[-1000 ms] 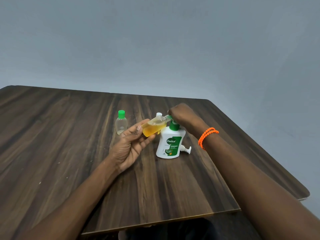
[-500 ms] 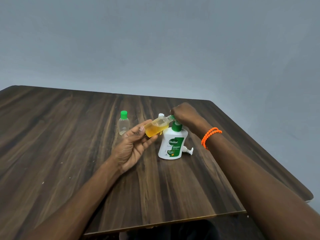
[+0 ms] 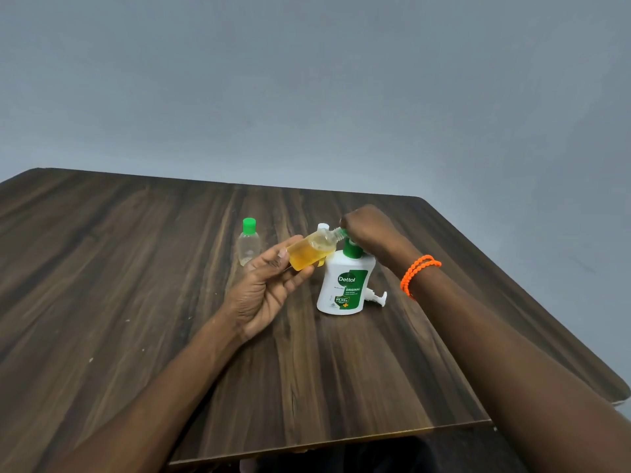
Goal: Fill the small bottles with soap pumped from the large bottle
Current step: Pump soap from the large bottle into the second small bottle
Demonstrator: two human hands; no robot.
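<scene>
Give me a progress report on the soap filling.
Done: nothing looks finished. In hand: the left hand tilts a small bottle, mostly full of yellow soap, at the pump where the right hand presses the large bottle. Left: the capped bottle looks empty.

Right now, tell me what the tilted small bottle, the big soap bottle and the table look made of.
Tilted small bottle: clear glossy plastic, probably; the amber soap shows through.
Big soap bottle: opaque white plastic, smooth, with a printed green label.
Table: dark wood-grain top with a dull sheen; veneer or laminate, can't tell which.
</scene>
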